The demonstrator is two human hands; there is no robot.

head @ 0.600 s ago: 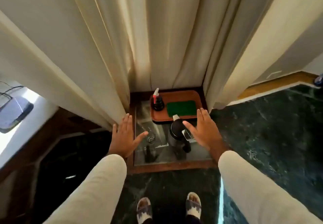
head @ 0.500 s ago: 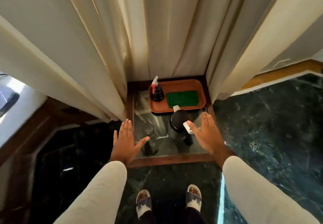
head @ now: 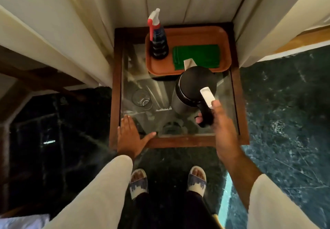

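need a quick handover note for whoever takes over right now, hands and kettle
Right hand: fingers curled round the kettle handle.
Left hand: flat on the table at its near left corner, holding nothing.
Kettle: upright on the glass top, just in front of the tray with spray bottle and cloth; a tumbler stands to its left.
Done: grip taken.
Left: no lift visible yet; probably raise the kettle, minding the tumbler.

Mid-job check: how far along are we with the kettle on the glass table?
Done: the right hand grips the kettle by its black handle. In hand: that grip; the kettle looks upright on the table, with no lift visible, while the left hand rests flat on the near corner. Left: lifting it. The spray bottle and green cloth on the tray lie untouched.
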